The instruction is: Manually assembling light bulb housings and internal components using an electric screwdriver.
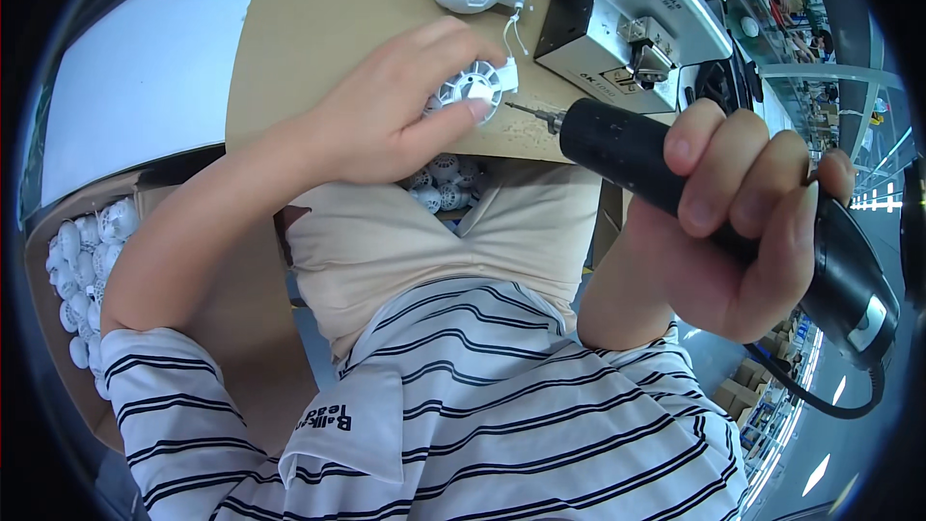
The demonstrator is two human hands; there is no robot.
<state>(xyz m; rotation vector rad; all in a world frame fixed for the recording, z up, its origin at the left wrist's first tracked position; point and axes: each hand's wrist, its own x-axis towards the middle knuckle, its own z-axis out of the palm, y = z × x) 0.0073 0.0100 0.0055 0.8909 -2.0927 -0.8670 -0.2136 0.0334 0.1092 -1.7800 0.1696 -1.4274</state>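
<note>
Though near the screwdriver [617, 150], the boxy machine [590, 63] off its line.

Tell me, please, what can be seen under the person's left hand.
Under the left hand is a round white piece, its slotted face partly visible, with brown tabletop around. The hand covers the rest of it and the tabletop directly beneath.

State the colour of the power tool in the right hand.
The power tool is mostly black, best seen in the head view.
</note>
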